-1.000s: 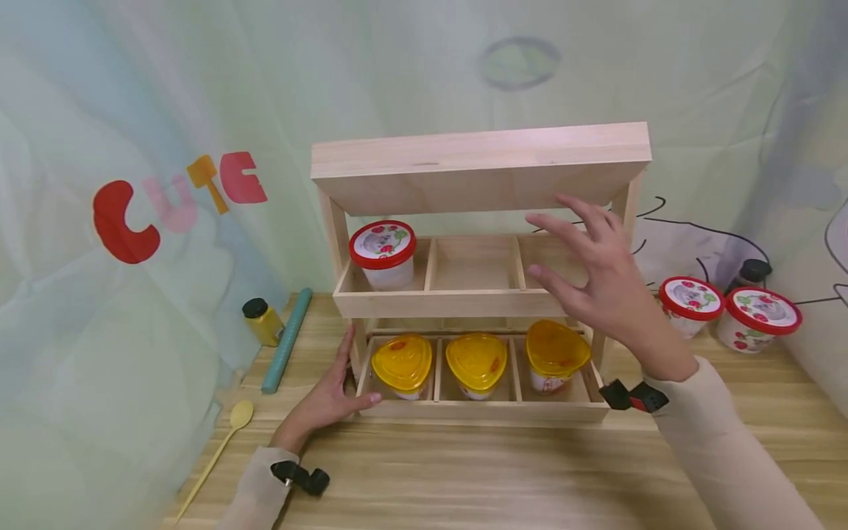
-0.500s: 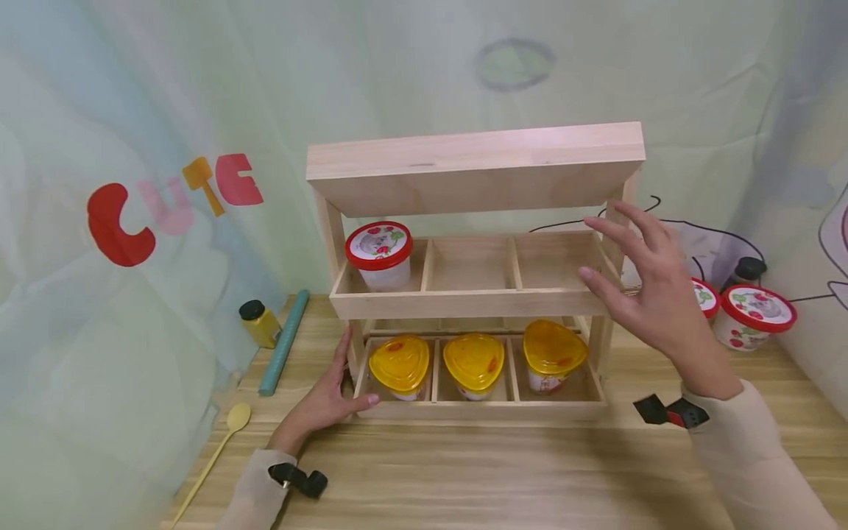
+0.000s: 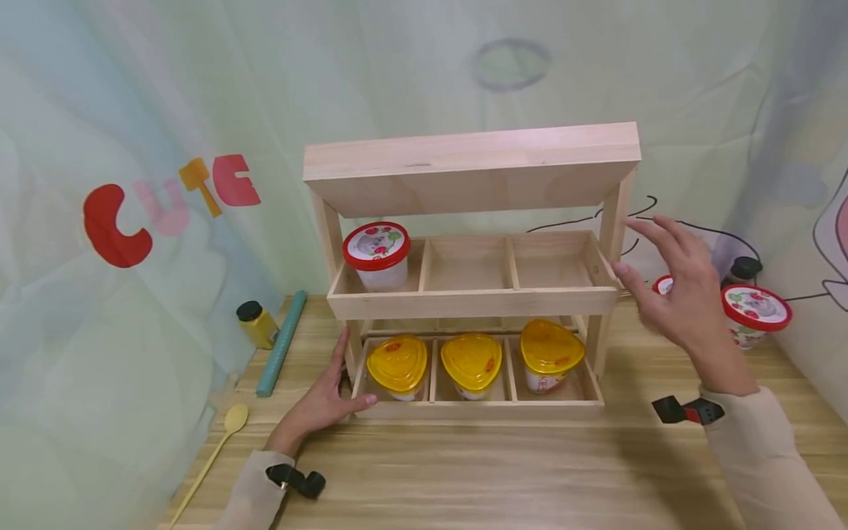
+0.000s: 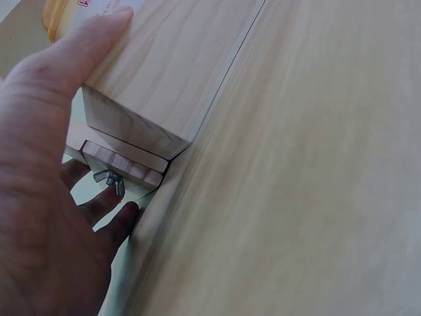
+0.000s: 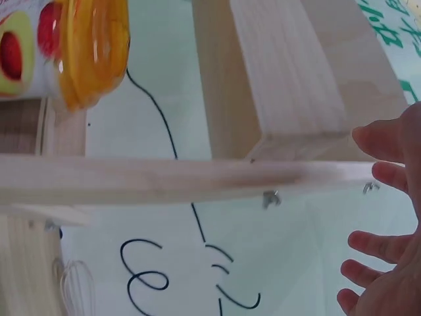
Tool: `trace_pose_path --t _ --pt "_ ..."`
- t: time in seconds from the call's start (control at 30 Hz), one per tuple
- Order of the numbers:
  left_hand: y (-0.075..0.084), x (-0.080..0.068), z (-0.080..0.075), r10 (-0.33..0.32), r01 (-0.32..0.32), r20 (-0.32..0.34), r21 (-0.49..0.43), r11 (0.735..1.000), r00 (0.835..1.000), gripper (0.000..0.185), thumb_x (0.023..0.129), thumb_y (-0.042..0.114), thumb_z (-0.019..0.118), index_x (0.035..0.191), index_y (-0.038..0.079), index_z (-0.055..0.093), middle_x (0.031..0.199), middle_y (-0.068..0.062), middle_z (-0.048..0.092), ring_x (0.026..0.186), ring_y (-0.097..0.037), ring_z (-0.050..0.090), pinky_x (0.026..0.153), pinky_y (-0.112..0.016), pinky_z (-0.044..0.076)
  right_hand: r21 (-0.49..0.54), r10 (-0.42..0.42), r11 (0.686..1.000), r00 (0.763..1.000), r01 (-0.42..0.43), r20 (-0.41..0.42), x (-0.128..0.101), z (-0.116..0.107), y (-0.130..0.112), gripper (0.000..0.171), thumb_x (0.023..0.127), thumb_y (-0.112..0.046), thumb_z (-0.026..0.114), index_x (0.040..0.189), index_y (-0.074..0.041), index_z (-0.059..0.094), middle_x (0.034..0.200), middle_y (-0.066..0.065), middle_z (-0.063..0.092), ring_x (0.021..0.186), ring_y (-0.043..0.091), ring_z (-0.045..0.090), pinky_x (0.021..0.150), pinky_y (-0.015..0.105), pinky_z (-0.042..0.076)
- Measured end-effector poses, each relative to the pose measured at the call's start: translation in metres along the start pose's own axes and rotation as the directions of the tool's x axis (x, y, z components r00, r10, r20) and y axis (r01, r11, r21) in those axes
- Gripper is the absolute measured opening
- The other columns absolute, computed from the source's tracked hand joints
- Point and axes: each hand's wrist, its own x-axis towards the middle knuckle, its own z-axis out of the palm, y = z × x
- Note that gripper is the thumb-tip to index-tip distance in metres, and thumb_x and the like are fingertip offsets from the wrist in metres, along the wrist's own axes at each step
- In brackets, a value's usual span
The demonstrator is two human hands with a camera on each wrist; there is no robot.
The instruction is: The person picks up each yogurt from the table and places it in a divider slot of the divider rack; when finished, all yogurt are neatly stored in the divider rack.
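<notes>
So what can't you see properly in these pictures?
- Red-lidded cup, head view: mostly behind the right hand.
- Dark-capped bottle, head view: its lower part is hidden by another red-lidded cup.
- Rack, left wrist view: only one corner shows, the left hand covering the rest.

The left hand (image 4: 46,197) filled the lower left of the left wrist view, its thumb lying straight along the pale face of the wooden rack (image 4: 164,72) and its other fingers (image 4: 108,197) reaching beneath the rack's corner, near a small metal wing nut (image 4: 108,178). A sliver of an orange-lidded cup (image 4: 56,16) showed at the top left edge just above the thumb. The light wood tabletop (image 4: 302,171) spread blurred across the right.
</notes>
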Motion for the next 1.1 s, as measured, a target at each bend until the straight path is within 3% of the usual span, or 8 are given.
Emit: trace_pose_path --t 0.27,0.43,0.53,0.83,1.1 --pt "-0.001 0.000 0.000 -0.010 0.010 -0.001 0.007 1.000 1.000 0.134 0.088 0.044 0.088 0.168 0.046 -0.020 0.182 -0.024 -0.004 0.162 -0.058 0.020 0.125 -0.078 0.024 -0.057 0.074 0.996 0.997 -0.072 0.020 0.001 0.000 0.031 0.063 0.098 -0.031 0.073 0.157 -0.019 0.055 0.169 0.025 0.040 0.157 0.055 0.031 0.125 0.083 0.017" --pt "-0.001 0.000 0.001 -0.010 0.010 0.001 0.000 1.000 1.000 0.134 0.088 0.044 0.088 0.168 0.047 -0.020 0.182 -0.024 -0.004 0.163 -0.058 0.020 0.126 -0.078 0.023 -0.135 0.132 0.983 0.989 -0.122 0.069 -0.004 0.004 0.052 0.066 0.100 -0.038 0.068 0.159 -0.015 0.049 0.168 0.032 0.036 0.156 0.060 0.026 0.125 0.086 0.011" --pt "-0.002 0.000 0.001 -0.013 0.013 0.004 -0.005 1.000 1.000 0.133 0.088 0.045 0.088 0.168 0.048 -0.020 0.182 -0.024 -0.003 0.163 -0.058 0.020 0.126 -0.078 0.022 -0.177 0.179 0.971 0.980 -0.161 0.090 -0.007 0.007 0.065 0.069 0.102 -0.041 0.065 0.162 -0.015 0.045 0.168 0.034 0.033 0.156 0.062 0.024 0.124 0.087 0.008" --pt "-0.001 0.001 0.001 -0.010 0.010 0.004 -0.005 1.000 1.000 0.133 0.089 0.045 0.087 0.168 0.047 -0.020 0.182 -0.023 -0.003 0.163 -0.057 0.020 0.126 -0.077 0.023 -0.278 0.307 0.925 0.940 -0.258 0.150 -0.013 0.014 0.101 0.075 0.104 -0.048 0.059 0.166 -0.014 0.036 0.169 0.035 0.029 0.153 0.066 0.022 0.121 0.087 0.018" --pt "-0.002 0.001 0.001 -0.003 0.003 0.000 0.002 1.000 1.000 0.133 0.089 0.047 0.087 0.169 0.045 -0.019 0.182 -0.023 -0.004 0.163 -0.057 0.019 0.126 -0.077 0.023 -0.304 0.366 0.906 0.906 -0.295 0.213 -0.013 0.020 0.131 0.073 0.106 -0.049 0.057 0.164 -0.010 0.036 0.168 0.040 0.024 0.150 0.071 0.018 0.112 0.092 0.020"
